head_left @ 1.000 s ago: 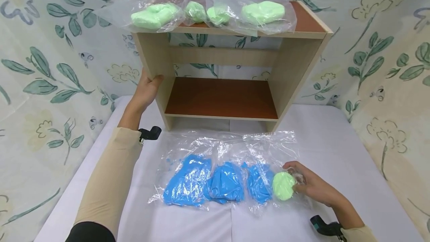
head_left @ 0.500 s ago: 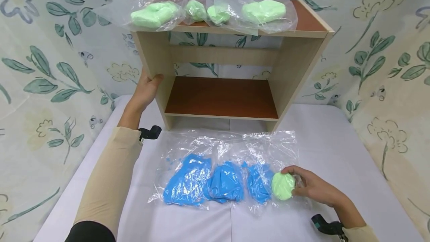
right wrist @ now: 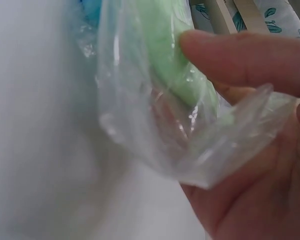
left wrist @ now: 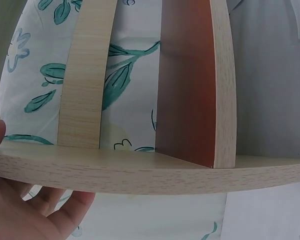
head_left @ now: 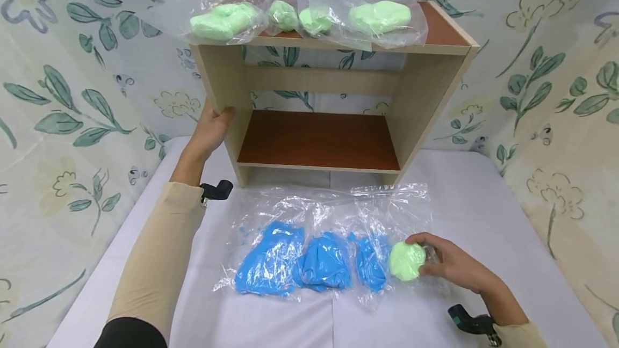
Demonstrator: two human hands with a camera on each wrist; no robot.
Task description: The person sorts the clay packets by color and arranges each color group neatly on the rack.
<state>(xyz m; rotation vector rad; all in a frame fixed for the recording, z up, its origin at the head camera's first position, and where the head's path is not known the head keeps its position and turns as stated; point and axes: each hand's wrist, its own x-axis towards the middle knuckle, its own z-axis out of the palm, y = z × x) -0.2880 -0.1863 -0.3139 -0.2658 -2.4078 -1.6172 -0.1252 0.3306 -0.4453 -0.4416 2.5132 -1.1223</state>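
Up edges the green lump (head_left: pixel 407 261), pinched in my right fingers (head_left: pixel 427 238), left fingers (left wrist: pixel 74 214) gripping the shelf (head_left: pixel 319 141); I'd say lifting's begun.

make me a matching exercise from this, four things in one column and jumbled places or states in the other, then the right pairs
Things
1. left grip
2. right grip
3. three bagged blue lumps
4. four bagged green lumps

Places or states
A. on top of the wooden shelf unit
B. holding a side panel
C. lying on the white cloth
D. holding a round green lump in clear plastic

Right pairs: 1-B, 2-D, 3-C, 4-A
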